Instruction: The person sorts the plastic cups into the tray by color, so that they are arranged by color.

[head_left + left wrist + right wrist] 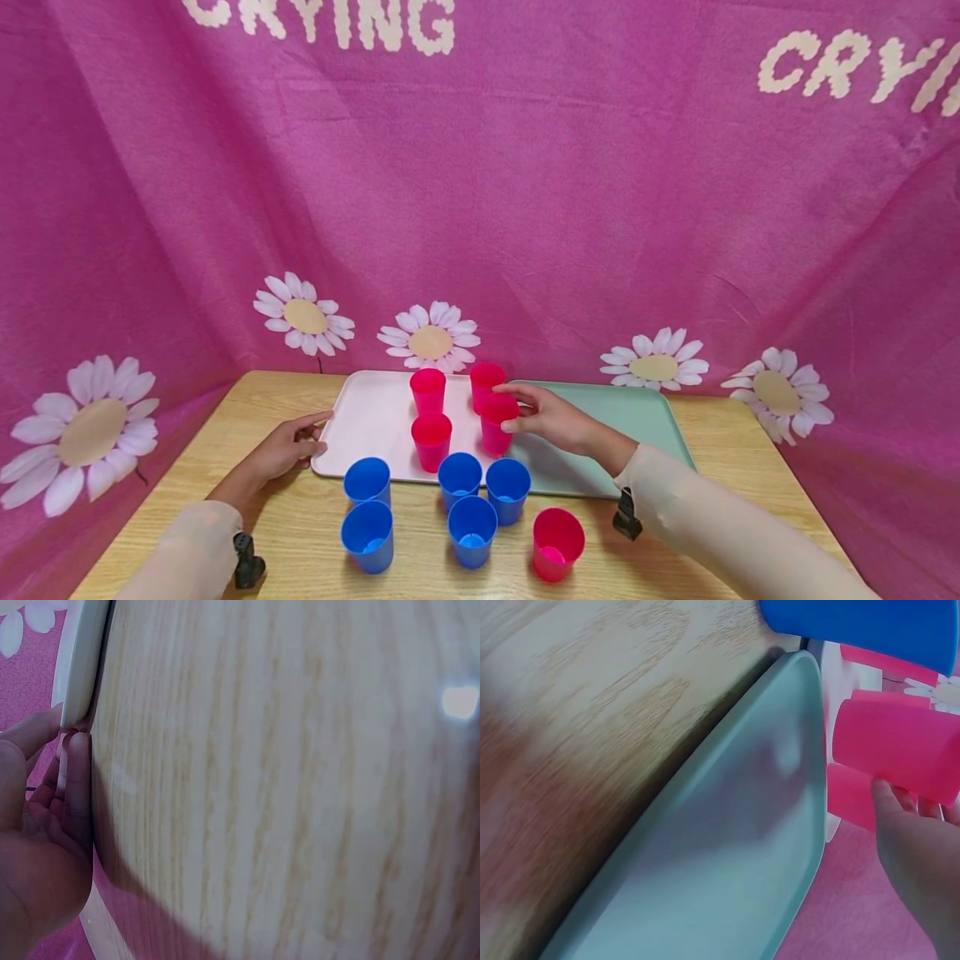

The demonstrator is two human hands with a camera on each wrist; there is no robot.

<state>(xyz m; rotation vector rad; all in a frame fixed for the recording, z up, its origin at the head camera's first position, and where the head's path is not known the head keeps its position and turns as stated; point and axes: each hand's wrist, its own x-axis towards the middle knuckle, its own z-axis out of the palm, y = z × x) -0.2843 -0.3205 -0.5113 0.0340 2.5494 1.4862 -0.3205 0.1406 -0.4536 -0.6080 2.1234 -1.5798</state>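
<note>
A red cup [492, 433] at the right end of the pale tray [367, 425] is gripped between fingers and thumb of the right hand [553, 417]; the left hand [279, 454] pinches the tray's left edge. Five blue cups [472, 546] stand on the counter [296, 533].

Cups [431, 450] smooth plstc, trays [600, 417] matt plstc, tbl [262, 787] glossy wood-look.

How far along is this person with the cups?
Done, it seems: three red cups stand on the pale tray, which the left hand grips. In hand: the right hand holds a fourth red cup at that tray's right side. Probably remaining: a fifth red cup and five blue cups on the table; no cup shows on the green tray.
</note>
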